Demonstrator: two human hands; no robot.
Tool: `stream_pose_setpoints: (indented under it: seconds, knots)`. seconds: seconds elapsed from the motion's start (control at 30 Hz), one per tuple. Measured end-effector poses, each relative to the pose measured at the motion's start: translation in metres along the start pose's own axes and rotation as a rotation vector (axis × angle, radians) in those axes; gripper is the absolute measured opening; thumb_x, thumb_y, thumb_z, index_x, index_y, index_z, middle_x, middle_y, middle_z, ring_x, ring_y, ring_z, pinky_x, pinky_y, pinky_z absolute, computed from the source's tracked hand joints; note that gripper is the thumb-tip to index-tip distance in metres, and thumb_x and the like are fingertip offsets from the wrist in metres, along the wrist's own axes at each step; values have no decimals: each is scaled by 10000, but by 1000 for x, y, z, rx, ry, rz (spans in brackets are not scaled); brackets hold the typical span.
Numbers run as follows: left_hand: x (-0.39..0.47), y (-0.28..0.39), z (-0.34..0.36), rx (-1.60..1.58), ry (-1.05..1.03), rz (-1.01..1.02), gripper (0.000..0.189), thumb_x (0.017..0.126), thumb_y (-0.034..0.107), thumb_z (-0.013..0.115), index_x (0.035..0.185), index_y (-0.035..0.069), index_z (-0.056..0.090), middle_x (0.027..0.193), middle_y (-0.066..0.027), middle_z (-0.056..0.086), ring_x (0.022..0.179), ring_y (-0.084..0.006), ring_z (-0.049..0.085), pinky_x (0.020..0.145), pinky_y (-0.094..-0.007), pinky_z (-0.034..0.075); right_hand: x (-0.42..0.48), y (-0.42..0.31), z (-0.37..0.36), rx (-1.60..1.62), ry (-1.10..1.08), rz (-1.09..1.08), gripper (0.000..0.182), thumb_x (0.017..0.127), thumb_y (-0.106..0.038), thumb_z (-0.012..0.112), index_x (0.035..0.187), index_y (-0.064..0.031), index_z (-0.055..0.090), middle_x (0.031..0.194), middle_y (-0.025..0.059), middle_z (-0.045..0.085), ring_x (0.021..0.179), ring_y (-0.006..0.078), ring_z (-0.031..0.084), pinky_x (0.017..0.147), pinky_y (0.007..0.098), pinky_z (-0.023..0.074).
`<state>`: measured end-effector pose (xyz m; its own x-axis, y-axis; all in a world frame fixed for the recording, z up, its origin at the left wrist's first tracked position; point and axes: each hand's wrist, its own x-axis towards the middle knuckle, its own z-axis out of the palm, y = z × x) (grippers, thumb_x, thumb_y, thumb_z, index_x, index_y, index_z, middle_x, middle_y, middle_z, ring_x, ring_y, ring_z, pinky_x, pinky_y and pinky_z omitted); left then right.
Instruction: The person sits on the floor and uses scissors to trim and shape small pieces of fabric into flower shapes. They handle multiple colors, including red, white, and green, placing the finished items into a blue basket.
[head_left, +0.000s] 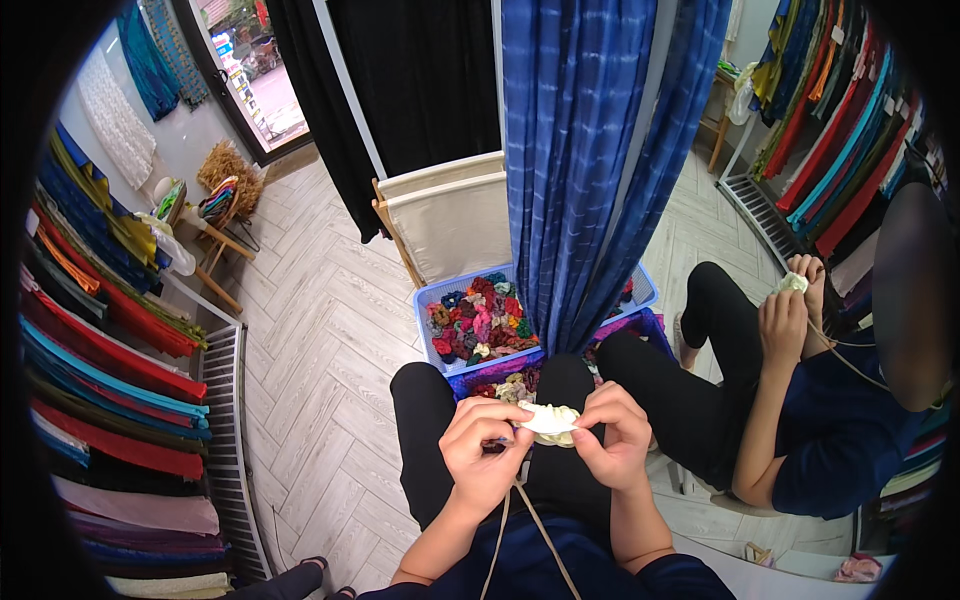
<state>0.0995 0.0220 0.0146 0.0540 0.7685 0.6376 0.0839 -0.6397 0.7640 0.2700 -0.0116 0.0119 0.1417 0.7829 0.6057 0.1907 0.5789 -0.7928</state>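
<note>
A pale cream fabric scrunchie (553, 424) is stretched between my two hands above my lap. My left hand (486, 442) pinches its left end between thumb and fingers, and a small dark object, too unclear to name, shows by those fingers. My right hand (616, 435) pinches the right end. Just beyond my knees stands a blue plastic basket (421, 330) full of scrunchies (480, 319) in many colours. Nearer to me, partly hidden by my legs and hands, is a purple patterned container (654, 330) with more scrunchies.
A blue tie-dyed curtain (577, 150) hangs over the basket beside a folding canvas frame (454, 217). Racks of coloured scarves (127, 390) stand at left. A mirror at right reflects a seated person (825, 420). Another person's foot (315, 566) shows at lower left.
</note>
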Motion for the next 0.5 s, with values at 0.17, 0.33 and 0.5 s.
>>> stream_pose_setpoints:
  seconds: [0.17, 0.33, 0.5]
  knots:
    - [-2, 2, 0, -95, 85, -37, 273, 730, -80, 748, 694, 38, 505, 864, -103, 674, 772, -192, 642, 685, -282, 496, 1, 2, 2, -87, -32, -57, 162, 698, 15, 748, 827, -22, 658, 801, 79, 600, 720, 188, 566, 680, 289, 477]
    - [-7, 0, -1, -196, 105, -143, 277, 765, -75, 733, 701, 37, 488, 893, -126, 652, 783, -144, 630, 696, -250, 502, 0, 3, 5, -132, -77, -30, 169, 690, 9, 756, 822, -30, 658, 801, 82, 603, 724, 201, 572, 708, 308, 489]
    - [-11, -7, -1, -370, 131, -293, 304, 789, -58, 721, 707, 51, 449, 889, -106, 630, 765, -122, 607, 703, -242, 493, -1, 6, 11, -66, -108, -9, 273, 696, -35, 774, 935, -30, 642, 866, 93, 607, 761, 201, 578, 703, 302, 475]
